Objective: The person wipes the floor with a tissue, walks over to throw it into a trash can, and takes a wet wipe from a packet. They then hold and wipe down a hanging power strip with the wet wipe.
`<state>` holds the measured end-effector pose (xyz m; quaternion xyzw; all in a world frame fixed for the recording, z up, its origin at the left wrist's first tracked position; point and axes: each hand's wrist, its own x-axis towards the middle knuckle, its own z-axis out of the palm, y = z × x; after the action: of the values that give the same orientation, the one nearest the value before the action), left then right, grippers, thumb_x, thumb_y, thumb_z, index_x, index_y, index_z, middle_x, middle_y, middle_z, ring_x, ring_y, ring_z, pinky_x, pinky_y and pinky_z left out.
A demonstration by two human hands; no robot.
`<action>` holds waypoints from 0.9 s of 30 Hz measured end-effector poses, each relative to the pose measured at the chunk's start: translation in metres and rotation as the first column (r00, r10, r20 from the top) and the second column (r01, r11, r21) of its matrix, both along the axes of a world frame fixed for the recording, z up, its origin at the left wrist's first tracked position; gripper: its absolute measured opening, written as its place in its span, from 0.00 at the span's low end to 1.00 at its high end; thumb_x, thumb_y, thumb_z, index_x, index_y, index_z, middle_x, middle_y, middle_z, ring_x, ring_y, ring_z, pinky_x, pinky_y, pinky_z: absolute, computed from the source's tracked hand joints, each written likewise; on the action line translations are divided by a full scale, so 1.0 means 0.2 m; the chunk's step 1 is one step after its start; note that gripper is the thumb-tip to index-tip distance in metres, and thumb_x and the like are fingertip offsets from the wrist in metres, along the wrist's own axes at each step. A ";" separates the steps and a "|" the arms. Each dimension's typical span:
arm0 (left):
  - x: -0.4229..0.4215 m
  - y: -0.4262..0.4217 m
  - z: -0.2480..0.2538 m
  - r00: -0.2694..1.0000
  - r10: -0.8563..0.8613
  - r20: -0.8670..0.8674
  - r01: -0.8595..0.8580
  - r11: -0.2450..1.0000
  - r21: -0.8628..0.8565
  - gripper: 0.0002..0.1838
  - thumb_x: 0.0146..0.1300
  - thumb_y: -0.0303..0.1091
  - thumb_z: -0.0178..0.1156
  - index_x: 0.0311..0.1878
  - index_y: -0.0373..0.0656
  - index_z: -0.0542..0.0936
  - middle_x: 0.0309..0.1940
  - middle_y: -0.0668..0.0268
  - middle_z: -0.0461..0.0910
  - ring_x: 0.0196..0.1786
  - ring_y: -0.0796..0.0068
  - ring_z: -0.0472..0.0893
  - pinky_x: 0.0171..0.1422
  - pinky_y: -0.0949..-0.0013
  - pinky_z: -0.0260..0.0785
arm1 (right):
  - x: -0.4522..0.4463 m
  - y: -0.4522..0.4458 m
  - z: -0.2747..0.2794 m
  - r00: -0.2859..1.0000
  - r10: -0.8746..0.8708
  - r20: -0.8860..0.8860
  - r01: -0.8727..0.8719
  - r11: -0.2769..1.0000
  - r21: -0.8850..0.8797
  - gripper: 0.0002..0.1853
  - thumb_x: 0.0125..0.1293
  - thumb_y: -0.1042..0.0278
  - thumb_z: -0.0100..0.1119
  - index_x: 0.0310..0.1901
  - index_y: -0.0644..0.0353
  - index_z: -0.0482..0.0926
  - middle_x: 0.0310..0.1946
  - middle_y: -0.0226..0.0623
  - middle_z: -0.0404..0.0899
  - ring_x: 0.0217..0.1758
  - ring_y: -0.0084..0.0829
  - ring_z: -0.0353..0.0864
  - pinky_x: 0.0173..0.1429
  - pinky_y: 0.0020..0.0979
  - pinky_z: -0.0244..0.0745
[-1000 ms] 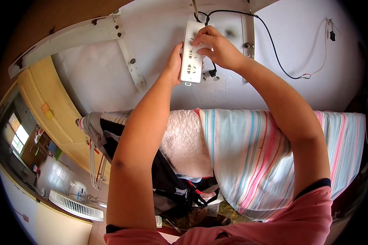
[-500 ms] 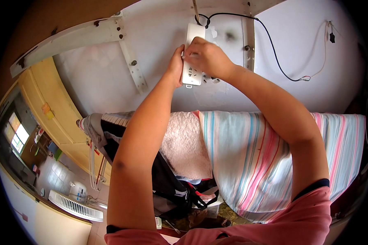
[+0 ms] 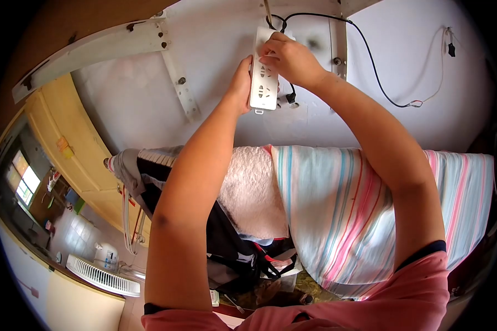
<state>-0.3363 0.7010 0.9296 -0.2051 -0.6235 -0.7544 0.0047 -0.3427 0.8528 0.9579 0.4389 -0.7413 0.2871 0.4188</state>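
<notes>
A white power strip with several socket slots is held upright in front of the wall. My left hand is closed around its left edge, the fingers partly behind it. Across the strip's front face, above the visible sockets, my right hand is bent with thumb and fingertips pinched together; whether something small is between them I cannot make out. Below the right hand, a black plug on a cord shows just right of the strip. A black cable loops from above the strip toward the right.
Below the hands, a striped cloth and a fluffy pale towel hang over a rail. Metal angle bars with bolts stand against the wall. A thin white wire joins the black cable at right. Yellow doors stand left.
The power strip and both hands sit slightly higher and to the right in view. My right hand's fingers have shifted on the strip, uncovering more sockets and the black plug.
</notes>
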 end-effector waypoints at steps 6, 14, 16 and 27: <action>0.00 0.01 0.00 1.000 0.015 0.009 -0.015 1.000 0.024 0.27 0.68 0.54 0.30 0.46 0.43 0.73 0.30 0.59 0.79 0.28 0.64 0.81 0.30 0.63 0.77 | -0.03 0.01 0.04 0.951 -0.018 -0.308 0.077 0.981 0.180 0.05 0.57 0.68 0.59 0.34 0.59 0.80 0.34 0.37 0.76 0.35 0.42 0.79 0.41 0.39 0.74; 0.00 0.02 -0.01 0.999 0.046 -0.009 -0.046 0.999 0.014 0.27 0.68 0.56 0.31 0.47 0.44 0.73 0.30 0.59 0.80 0.28 0.64 0.81 0.31 0.63 0.78 | 0.01 0.01 0.03 0.997 0.020 -0.070 -0.010 0.990 0.144 0.06 0.57 0.68 0.57 0.33 0.58 0.80 0.36 0.38 0.76 0.37 0.44 0.79 0.42 0.40 0.74; -0.01 0.01 0.00 1.000 0.020 0.006 -0.020 1.000 0.010 0.27 0.68 0.55 0.31 0.47 0.44 0.73 0.30 0.59 0.80 0.28 0.64 0.81 0.30 0.63 0.78 | 0.01 0.01 0.03 0.997 -0.058 -0.060 0.065 0.990 0.123 0.06 0.57 0.69 0.58 0.34 0.60 0.79 0.36 0.38 0.76 0.37 0.43 0.79 0.43 0.38 0.74; 0.00 0.01 0.00 0.997 0.080 0.020 -0.079 0.997 -0.014 0.29 0.68 0.55 0.30 0.48 0.43 0.73 0.33 0.59 0.80 0.29 0.64 0.81 0.32 0.63 0.78 | 0.03 -0.01 0.00 0.991 0.030 -0.129 -0.001 0.976 0.218 0.07 0.57 0.67 0.56 0.34 0.59 0.80 0.37 0.39 0.77 0.38 0.42 0.79 0.42 0.40 0.74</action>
<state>-0.3371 0.7030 0.9292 -0.1725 -0.6363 -0.7514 0.0270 -0.3361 0.8506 0.9579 0.5058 -0.7355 0.1781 0.4141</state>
